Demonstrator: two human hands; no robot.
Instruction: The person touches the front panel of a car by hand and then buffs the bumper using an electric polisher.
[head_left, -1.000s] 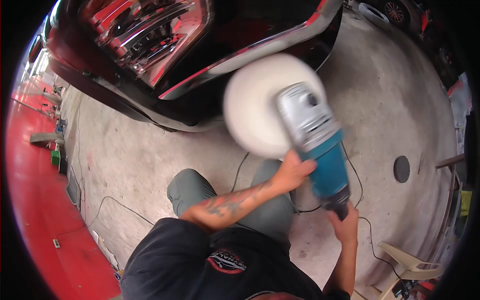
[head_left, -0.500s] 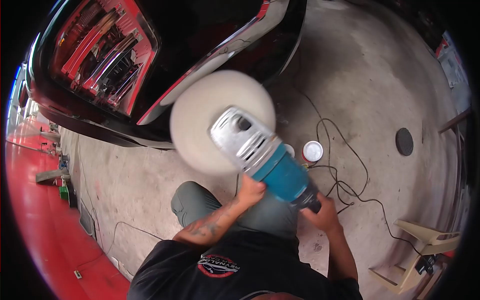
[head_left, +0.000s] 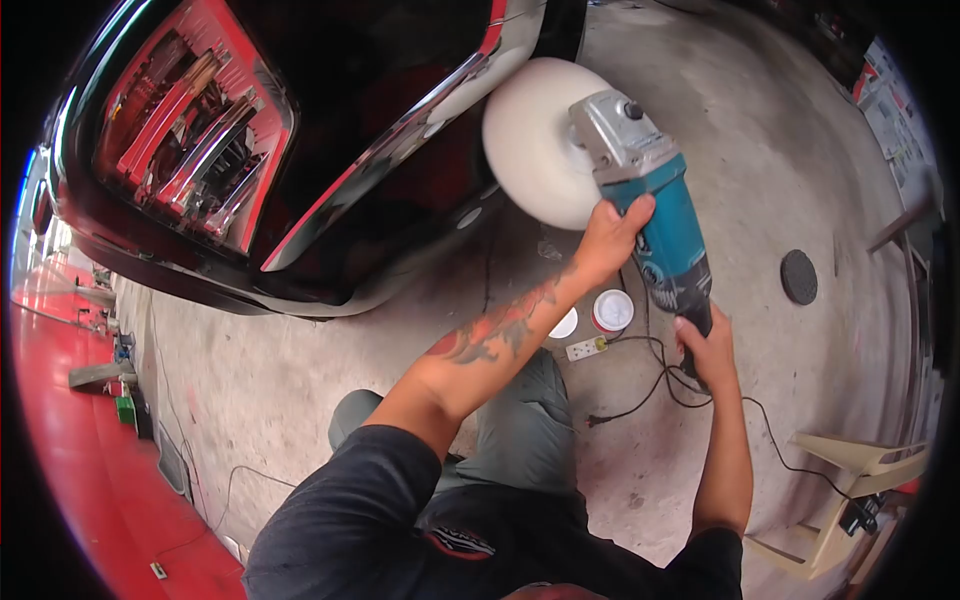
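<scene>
A teal and silver polisher (head_left: 672, 230) with a large white round pad (head_left: 535, 150) is held between both my hands. My left hand (head_left: 612, 238) grips the side of its body, just behind the metal head. Around the black rear handle is wrapped my right hand (head_left: 710, 348). The pad is tilted, with its edge against or very close to the lower side of a glossy black car (head_left: 385, 60); I cannot tell whether they touch. A light glossy strip (head_left: 410, 130) runs along the car's lower edge.
Below the polisher are an open tub of white stuff (head_left: 613, 311), a white lid-like disc (head_left: 563, 323) and a power strip (head_left: 587, 348). A black cord (head_left: 775, 430) crosses the concrete floor. At right lie a dark round pad (head_left: 799, 277) and a beige plastic stool (head_left: 840, 460).
Both hands have carried the polisher up and to the right along the car's edge. My left arm is now stretched further out, and the polisher stands more upright in view.
</scene>
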